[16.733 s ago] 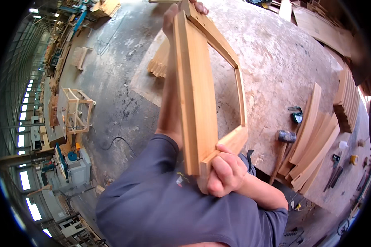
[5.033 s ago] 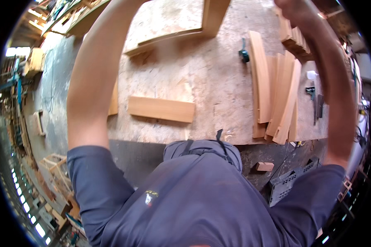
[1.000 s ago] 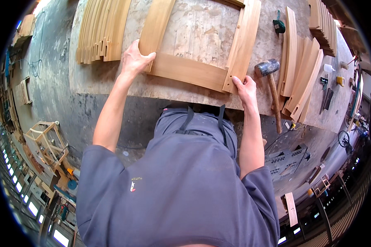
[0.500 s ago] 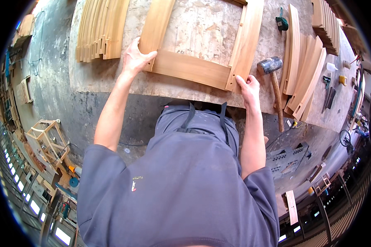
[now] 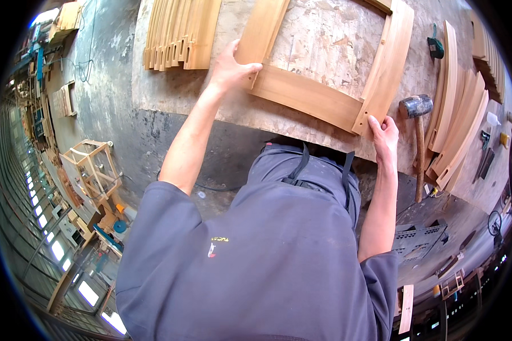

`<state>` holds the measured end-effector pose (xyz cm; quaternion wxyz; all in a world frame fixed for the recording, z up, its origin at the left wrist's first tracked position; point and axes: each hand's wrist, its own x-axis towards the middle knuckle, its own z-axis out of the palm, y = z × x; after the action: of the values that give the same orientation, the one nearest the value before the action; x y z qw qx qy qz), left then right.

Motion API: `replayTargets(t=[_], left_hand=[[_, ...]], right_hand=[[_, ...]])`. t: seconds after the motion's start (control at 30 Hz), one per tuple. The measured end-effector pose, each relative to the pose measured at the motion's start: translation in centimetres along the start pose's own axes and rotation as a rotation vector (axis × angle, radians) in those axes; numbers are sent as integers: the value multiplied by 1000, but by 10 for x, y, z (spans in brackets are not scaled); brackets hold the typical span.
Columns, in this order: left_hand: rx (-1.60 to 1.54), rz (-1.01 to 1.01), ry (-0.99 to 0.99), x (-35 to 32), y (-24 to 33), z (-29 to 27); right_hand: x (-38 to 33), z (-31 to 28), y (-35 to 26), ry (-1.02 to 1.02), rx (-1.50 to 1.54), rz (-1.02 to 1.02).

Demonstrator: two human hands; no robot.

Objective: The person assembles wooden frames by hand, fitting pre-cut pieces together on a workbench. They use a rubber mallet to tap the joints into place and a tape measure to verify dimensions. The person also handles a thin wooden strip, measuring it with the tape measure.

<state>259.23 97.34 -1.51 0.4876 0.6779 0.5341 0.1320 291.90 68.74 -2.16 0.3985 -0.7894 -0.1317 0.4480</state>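
A wooden frame (image 5: pixel 307 95) of pale brown boards lies on the workbench (image 5: pixel 176 99), a crosspiece joining two longer side pieces along its near edge. At the near left corner my left hand (image 5: pixel 228 69) grips the frame, its thumb stretched over the joint and its fingers round the outer side. My right hand (image 5: pixel 383 136) holds the near right corner, thumb on top beside small holes in the side piece; its other fingers are partly hidden. Just right of that hand lies a mallet (image 5: pixel 416 107) with a dark head and a wooden handle that reaches past the bench edge.
Several slotted wooden pieces (image 5: pixel 182 34) stand in a row at the far left of the bench. More curved boards (image 5: pixel 458 119) are stacked at right, near a green tape measure (image 5: pixel 436 48). On the floor at left stands a small wooden frame stand (image 5: pixel 94 170).
The whole view has shifted, so the bench and frame appear farther right and slightly tilted. Both hands keep their places on the frame's near corners.
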Motion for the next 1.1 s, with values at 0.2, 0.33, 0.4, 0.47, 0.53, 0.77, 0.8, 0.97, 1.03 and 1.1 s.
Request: replayTargets(t=[0.2,0.33,0.4,0.47,0.53,0.77,0.8,0.97,1.03,1.1], left_hand=[[18,22,16,-13,-34,11],[69,79,62,-28,-19,16],[133,64,42,-32,-2,13],[73,131,11,-33,-19,10],[-6,129,-35,-34,-16,7],[57,22,-50,-40,-11,8],[66,24,-48,-39,-10,9],[76,39,-39,-40,-11,10],[53,36,-44,-39,-10,10],[40,29,-51,-41,-9,9]], right_hand=[[-4,0,11,-13,131,-2],[-10,0,12,-12,168,2],[-11,-4,13,-10,129,0],[-7,-8,19,-35,112,31],[-6,-12,24,-44,202,38],[-20,8,-7,31,3,87],[-19,10,-8,40,-89,73],[-18,11,-11,25,3,144],[-19,11,-19,12,-34,152],[-17,9,-22,-3,-89,123]])
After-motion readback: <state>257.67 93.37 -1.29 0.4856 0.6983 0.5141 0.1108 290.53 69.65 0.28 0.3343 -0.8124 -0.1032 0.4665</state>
